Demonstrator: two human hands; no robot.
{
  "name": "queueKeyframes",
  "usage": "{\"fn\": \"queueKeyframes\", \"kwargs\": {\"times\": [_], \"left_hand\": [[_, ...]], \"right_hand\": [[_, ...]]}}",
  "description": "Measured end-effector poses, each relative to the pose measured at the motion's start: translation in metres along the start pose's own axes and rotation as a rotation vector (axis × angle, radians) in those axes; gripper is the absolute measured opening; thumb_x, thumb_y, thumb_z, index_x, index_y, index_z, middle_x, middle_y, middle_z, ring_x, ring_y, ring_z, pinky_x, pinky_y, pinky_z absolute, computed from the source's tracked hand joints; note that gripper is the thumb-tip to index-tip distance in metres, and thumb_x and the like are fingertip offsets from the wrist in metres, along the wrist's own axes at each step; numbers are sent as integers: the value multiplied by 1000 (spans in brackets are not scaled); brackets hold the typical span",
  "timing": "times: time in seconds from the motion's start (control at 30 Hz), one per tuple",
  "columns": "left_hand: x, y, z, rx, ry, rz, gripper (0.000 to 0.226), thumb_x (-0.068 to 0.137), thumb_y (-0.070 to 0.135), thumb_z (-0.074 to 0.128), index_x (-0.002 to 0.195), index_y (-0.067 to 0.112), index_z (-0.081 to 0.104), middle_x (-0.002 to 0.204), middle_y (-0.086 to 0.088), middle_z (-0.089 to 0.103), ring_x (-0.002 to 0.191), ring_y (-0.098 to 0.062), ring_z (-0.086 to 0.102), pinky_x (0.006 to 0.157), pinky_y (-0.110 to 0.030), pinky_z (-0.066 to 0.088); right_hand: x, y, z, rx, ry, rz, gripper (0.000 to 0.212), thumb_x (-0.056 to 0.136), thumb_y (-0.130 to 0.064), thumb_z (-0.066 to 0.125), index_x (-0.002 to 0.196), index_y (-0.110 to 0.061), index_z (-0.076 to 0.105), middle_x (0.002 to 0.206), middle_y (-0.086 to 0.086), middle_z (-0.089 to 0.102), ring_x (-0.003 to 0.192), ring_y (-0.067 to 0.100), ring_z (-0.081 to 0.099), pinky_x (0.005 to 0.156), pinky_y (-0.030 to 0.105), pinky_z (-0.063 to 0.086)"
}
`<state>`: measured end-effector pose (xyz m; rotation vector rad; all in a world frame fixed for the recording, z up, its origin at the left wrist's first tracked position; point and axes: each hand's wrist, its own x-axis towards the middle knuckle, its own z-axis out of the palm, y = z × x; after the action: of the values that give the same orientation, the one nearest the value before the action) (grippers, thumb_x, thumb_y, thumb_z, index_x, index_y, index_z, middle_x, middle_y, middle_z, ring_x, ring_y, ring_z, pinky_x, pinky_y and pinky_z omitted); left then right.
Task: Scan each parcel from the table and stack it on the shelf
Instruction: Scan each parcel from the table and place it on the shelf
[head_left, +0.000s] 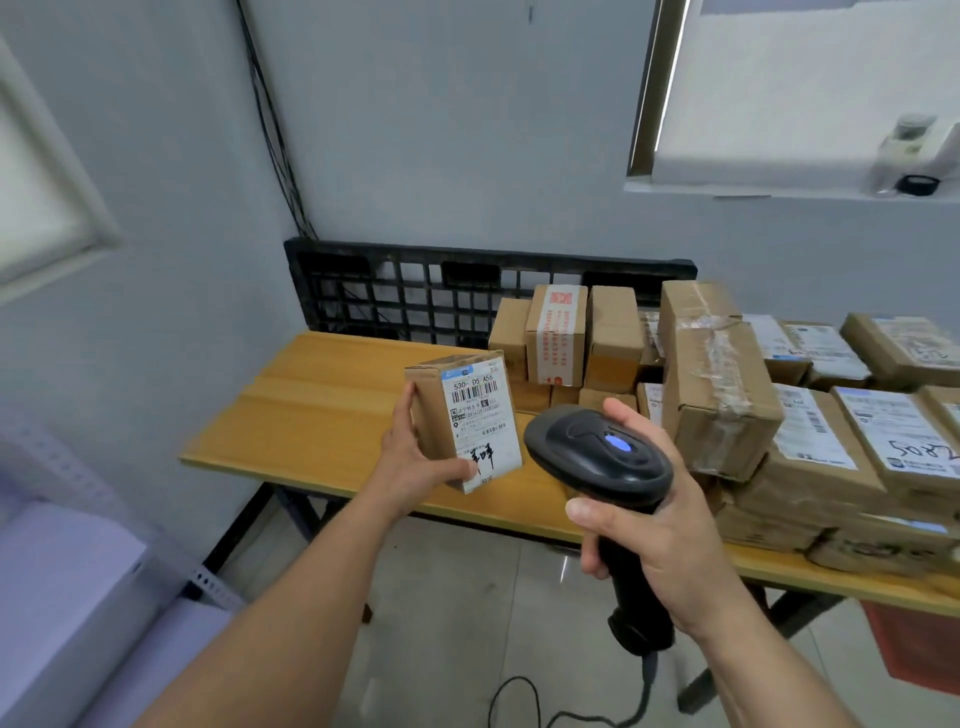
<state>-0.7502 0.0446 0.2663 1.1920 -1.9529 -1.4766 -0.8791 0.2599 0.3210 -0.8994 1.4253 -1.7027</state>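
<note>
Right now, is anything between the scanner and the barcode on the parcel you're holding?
Nothing visible. The scanner in the right hand sits just right of the parcel, open air between them. The left hand grips the parcel's side and bottom; its thumb covers only the label's lower edge, below the barcode.
</note>
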Motion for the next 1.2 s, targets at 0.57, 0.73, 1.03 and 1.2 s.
{"fn": "queueKeyframes", "kwargs": {"times": [0.57, 0.73, 1.03, 1.2], "left_hand": [[-126, -18, -136, -179, 441, 98, 89, 64, 31, 81, 133, 46, 28, 128, 1, 59, 116, -20, 60, 94, -44, 53], [-172, -44, -196, -192, 525, 81, 98, 54, 41, 79, 138, 42, 29, 125, 6, 61, 113, -14, 61, 97, -44, 51], [-258, -105, -310, -258, 676, 44, 93, 53, 39, 79, 134, 47, 33, 123, 8, 62, 112, -13, 61, 89, -41, 56], [-290, -126, -366, -207, 758, 76, 77, 77, 21, 79, 132, 46, 30, 123, 10, 57, 115, -13, 57, 92, -34, 51]], "right_hand": [[-8, 2, 130, -59, -314, -187, 91, 59, -11, 80, 136, -38, 41, 120, 0, 61, 55, 21, 63, 47, 31, 54], [-22, 13, 199, -82, -348, -219, 90, 69, 10, 77, 134, -40, 41, 110, 2, 66, 53, 24, 62, 46, 36, 55], [-60, 32, 340, -60, -448, -202, 83, 71, 14, 75, 130, -36, 46, 100, -8, 70, 47, 26, 55, 44, 40, 50], [-76, 40, 406, -57, -501, -205, 82, 71, 15, 74, 131, -33, 47, 96, -11, 71, 50, 26, 57, 46, 41, 51]]}}
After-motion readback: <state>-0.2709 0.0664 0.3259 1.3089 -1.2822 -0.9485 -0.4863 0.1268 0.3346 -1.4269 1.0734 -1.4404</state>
